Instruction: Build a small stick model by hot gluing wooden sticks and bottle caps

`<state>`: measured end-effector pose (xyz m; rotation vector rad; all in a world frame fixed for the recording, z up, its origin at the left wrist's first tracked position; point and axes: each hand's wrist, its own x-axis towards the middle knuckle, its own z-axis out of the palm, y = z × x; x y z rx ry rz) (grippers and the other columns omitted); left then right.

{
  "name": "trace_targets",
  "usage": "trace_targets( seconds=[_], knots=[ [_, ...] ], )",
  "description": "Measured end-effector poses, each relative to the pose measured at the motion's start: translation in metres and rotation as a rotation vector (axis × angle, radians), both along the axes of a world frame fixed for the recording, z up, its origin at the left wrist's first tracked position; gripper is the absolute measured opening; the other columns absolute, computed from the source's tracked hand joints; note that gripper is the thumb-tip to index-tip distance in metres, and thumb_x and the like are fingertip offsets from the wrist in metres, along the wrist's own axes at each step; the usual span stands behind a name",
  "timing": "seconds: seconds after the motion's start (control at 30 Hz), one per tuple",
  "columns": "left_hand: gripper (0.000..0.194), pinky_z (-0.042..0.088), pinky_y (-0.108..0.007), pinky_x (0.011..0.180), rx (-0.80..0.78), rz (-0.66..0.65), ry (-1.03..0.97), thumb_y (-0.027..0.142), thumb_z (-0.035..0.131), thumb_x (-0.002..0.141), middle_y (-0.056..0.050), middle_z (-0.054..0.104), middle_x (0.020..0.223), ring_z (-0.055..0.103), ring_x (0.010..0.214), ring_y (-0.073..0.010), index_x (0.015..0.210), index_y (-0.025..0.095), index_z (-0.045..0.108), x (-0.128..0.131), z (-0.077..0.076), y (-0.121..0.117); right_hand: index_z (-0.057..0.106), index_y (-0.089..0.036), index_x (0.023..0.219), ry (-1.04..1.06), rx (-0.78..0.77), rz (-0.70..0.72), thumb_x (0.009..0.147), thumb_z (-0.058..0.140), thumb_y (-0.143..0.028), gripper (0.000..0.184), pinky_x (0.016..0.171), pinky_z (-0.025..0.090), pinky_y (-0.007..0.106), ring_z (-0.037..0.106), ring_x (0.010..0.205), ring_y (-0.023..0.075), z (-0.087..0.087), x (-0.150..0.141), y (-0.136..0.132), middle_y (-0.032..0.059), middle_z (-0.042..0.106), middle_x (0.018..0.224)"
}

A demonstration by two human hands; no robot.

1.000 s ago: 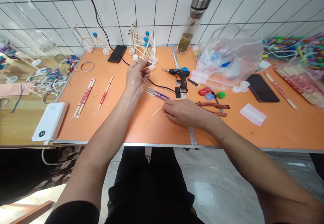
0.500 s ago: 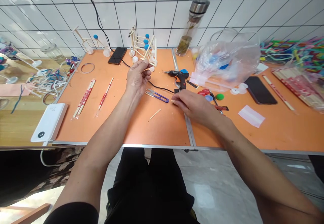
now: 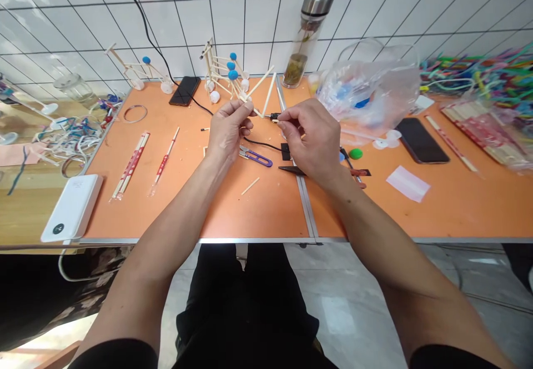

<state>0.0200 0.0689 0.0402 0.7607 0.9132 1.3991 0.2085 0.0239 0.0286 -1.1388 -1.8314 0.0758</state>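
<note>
Pinching tight, left fingers [image 3: 244,108] are holding a thin wooden stick frame [image 3: 260,86], right fingers [image 3: 287,114] a small black tip [image 3: 274,116], and any slip could snap the sticks

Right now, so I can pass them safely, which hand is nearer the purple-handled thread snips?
The left hand is nearer, just up and to the left of the purple-handled thread snips. The right hand is farther away, up and to their right.

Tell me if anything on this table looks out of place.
A black cord stands out: it trails across the orange table just behind the purple snips, through the middle of the work area rather than along an edge.
</note>
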Motion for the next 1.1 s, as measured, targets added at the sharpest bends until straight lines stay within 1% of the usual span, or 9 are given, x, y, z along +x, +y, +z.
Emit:
trace_targets(
  seconds=[0.13,0.23,0.33,0.4,0.5,0.73,0.93,1.1],
  knots=[
    [0.030,0.043,-0.016,0.050,0.030,-0.033,0.027,0.028,0.100,0.085,0.003,0.075,0.076,0.060,0.055,-0.0052,0.077,0.023,0.072,0.004,0.000,-0.006,0.074,-0.029,0.103,-0.027,0.032,-0.044,0.113,0.058,-0.036,0.020,0.090,0.059,0.042,0.072,0.107,0.0280,0.001,0.000,-0.001,0.0085,0.075,0.109],
    [0.030,0.042,-0.016,0.051,0.026,-0.039,0.029,0.024,0.099,0.085,0.002,0.075,0.077,0.059,0.055,-0.0049,0.075,0.022,0.071,0.006,0.001,-0.008,0.074,-0.028,0.101,-0.007,0.058,-0.035,0.112,0.060,-0.035,0.019,0.090,0.058,0.042,0.071,0.103,0.0268,0.001,-0.001,0.000,0.0073,0.075,0.105],
    [0.030,0.042,-0.017,0.052,-0.009,-0.025,0.021,0.023,0.099,0.084,0.002,0.076,0.078,0.060,0.055,-0.0051,0.076,0.022,0.071,0.006,0.002,-0.009,0.073,-0.028,0.101,0.005,0.079,-0.014,0.112,0.058,-0.033,0.020,0.093,0.057,0.043,0.071,0.102,0.0269,-0.001,-0.001,0.002,0.0070,0.075,0.103],
    [0.029,0.042,-0.017,0.052,-0.008,-0.027,0.035,0.023,0.098,0.084,0.002,0.076,0.077,0.060,0.054,-0.0051,0.076,0.022,0.071,0.006,0.003,-0.010,0.073,-0.028,0.102,-0.006,0.075,-0.002,0.113,0.055,-0.033,0.022,0.094,0.057,0.043,0.071,0.103,0.0269,-0.002,-0.002,0.003,0.0071,0.075,0.103],
    [0.027,0.040,-0.017,0.052,0.017,-0.037,0.064,0.024,0.098,0.085,0.003,0.075,0.075,0.058,0.054,-0.0048,0.076,0.022,0.072,0.006,0.004,-0.011,0.073,-0.028,0.102,-0.025,0.074,0.009,0.113,0.057,-0.034,0.021,0.091,0.056,0.041,0.071,0.103,0.0261,-0.003,-0.004,0.004,0.0071,0.076,0.104],
    [0.031,0.039,-0.016,0.051,0.065,-0.057,0.099,0.029,0.098,0.086,0.002,0.075,0.077,0.057,0.056,-0.0042,0.075,0.021,0.070,0.008,-0.001,-0.009,0.072,-0.027,0.101,-0.017,0.139,0.019,0.112,0.059,-0.027,0.017,0.086,0.054,0.039,0.071,0.099,0.0244,-0.007,-0.005,0.007,0.0058,0.076,0.101],
    [0.025,0.039,-0.015,0.052,0.125,-0.080,0.157,0.025,0.089,0.093,0.003,0.074,0.078,0.057,0.057,-0.0039,0.077,0.020,0.071,0.007,-0.002,-0.008,0.074,-0.026,0.100,-0.009,0.216,0.012,0.109,0.065,-0.026,0.012,0.083,0.052,0.038,0.070,0.095,0.0234,-0.015,-0.003,0.013,0.0043,0.074,0.099],
    [0.022,0.039,-0.015,0.053,0.107,-0.073,0.162,0.026,0.087,0.094,0.003,0.073,0.078,0.056,0.057,-0.0033,0.079,0.020,0.072,0.006,-0.003,-0.007,0.074,-0.027,0.100,-0.010,0.238,0.011,0.110,0.064,-0.028,0.015,0.080,0.052,0.038,0.070,0.093,0.0232,-0.016,-0.003,0.013,0.0037,0.073,0.097]
  ],
)
